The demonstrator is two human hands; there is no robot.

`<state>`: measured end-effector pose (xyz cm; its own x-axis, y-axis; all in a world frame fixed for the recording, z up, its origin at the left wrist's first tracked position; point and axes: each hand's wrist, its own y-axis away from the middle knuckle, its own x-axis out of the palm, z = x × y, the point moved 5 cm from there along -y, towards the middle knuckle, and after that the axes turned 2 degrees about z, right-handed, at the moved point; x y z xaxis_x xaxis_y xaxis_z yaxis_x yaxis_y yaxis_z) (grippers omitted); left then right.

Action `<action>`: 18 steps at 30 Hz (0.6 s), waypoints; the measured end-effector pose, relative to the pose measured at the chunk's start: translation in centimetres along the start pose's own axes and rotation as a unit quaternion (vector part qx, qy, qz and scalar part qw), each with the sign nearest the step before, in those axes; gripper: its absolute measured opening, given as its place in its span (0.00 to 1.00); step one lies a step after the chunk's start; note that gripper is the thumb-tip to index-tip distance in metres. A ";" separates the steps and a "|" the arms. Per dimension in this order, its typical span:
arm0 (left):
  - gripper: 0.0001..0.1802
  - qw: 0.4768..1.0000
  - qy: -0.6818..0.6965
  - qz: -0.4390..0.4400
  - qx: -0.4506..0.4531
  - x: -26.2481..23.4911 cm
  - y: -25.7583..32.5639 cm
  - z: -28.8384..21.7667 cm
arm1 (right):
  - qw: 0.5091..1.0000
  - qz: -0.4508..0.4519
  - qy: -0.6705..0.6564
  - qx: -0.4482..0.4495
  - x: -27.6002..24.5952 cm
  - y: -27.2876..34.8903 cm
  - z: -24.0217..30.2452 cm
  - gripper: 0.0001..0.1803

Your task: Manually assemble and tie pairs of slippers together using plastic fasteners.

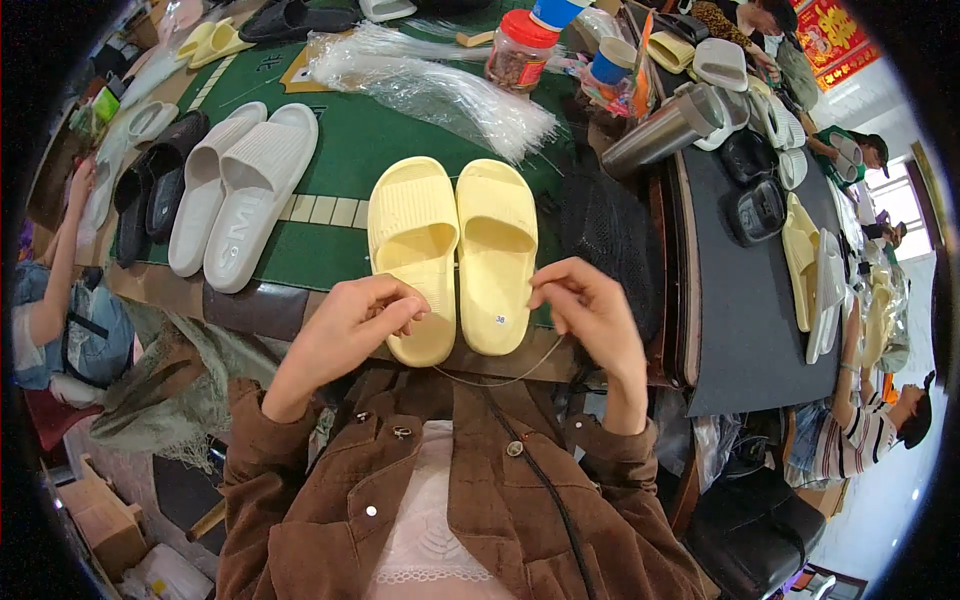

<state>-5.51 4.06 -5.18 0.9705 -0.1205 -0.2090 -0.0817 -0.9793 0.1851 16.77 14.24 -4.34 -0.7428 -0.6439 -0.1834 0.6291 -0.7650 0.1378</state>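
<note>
A pair of pale yellow slide slippers [497, 290] lies side by side at the table's near edge, toes pointing away from me. The right one has a small white sticker on its heel. Over the left slipper's heel, my left hand [345, 335] is closed in a pinch; whatever lies between its fingertips is too small to make out. My right hand [595, 312] is pinched beside the right slipper's outer edge. A thin plastic cord [500, 384] curves below both heels, rising to the right hand's fingers; its other end disappears at the left slipper's heel.
Grey slides [262, 180] and black slides [160, 180] stand left on the green mat. Behind lies a bundle of clear plastic strands [430, 85], near a red-lidded jar [520, 52]. A steel tumbler [660, 130] leans at right. Other people sit around the tables.
</note>
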 end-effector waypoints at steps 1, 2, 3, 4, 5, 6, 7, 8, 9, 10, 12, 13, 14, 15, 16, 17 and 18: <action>0.11 0.999 -0.030 -0.024 -0.008 0.1 0.0 0.4 | 1.000 0.008 0.021 -0.005 0.9 -0.3 -0.4 0.07; 0.11 0.999 -0.030 -0.024 -0.009 0.2 -0.2 0.7 | 0.999 0.015 0.041 -0.010 1.7 -0.6 -1.0 0.07; 0.12 0.997 -0.064 -0.042 -0.016 0.0 -0.4 0.9 | 0.999 0.016 0.042 -0.010 2.2 -0.9 -1.1 0.07; 0.12 0.993 -0.099 -0.060 -0.024 -0.1 -0.5 1.0 | 0.997 0.007 0.081 -0.006 2.4 -1.3 -1.2 0.08; 0.12 0.993 -0.098 -0.060 -0.024 0.1 -0.7 1.0 | 0.993 -0.002 0.121 -0.003 2.7 -1.8 -1.3 0.08; 0.13 0.983 -0.153 -0.099 0.002 0.0 -0.9 0.5 | 0.993 -0.002 0.121 -0.003 2.9 -2.4 -1.5 0.08; 0.15 0.968 -0.207 -0.138 0.029 -0.1 -1.0 0.1 | 0.986 -0.046 0.156 -0.043 2.7 -2.9 -1.6 0.08; 0.15 0.968 -0.207 -0.138 0.029 0.0 -1.3 0.5 | 0.974 -0.089 0.190 -0.082 2.5 -3.4 -1.6 0.08; 0.18 0.954 -0.238 -0.167 0.071 0.2 -1.5 0.7 | 0.979 -0.088 0.168 -0.080 2.7 -3.9 -1.9 0.10; 0.23 0.937 -0.268 -0.194 0.113 0.3 -1.5 0.7 | 0.979 -0.087 0.168 -0.080 2.9 -4.4 -2.4 0.10; 0.27 0.916 -0.303 -0.208 0.159 1.0 -2.2 0.9 | 0.923 -0.125 0.280 -0.232 3.8 -4.8 -1.5 0.12; 0.32 0.892 -0.337 -0.220 0.204 1.5 -2.5 0.7 | 0.942 -0.103 0.265 -0.179 4.2 -5.2 -1.9 0.13; 0.32 0.892 -0.337 -0.221 0.204 1.9 -3.0 1.2 | 0.942 -0.102 0.265 -0.179 4.5 -5.6 -2.1 0.13; 0.36 0.890 -0.349 -0.218 0.196 2.3 -3.6 1.5 | 0.933 -0.086 0.293 -0.188 4.8 -6.2 -2.3 0.13; 0.40 0.888 -0.361 -0.214 0.188 2.5 -4.1 1.6 | 0.924 -0.069 0.321 -0.197 5.0 -6.8 -2.3 0.13; 0.40 0.887 -0.361 -0.216 0.188 2.6 -4.5 1.6 | 0.923 -0.068 0.321 -0.198 5.0 -7.3 -2.2 0.13; 0.43 0.893 -0.375 -0.196 0.152 2.6 -5.2 1.6 | 0.936 -0.058 0.317 -0.143 4.8 -8.1 -2.7 0.13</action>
<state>-2.91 8.58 -8.19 0.5217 0.2786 -0.8064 0.0620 -0.9551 -0.2898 8.70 17.43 -8.94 -0.5820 -0.3495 -0.7343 0.6555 -0.7360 -0.1693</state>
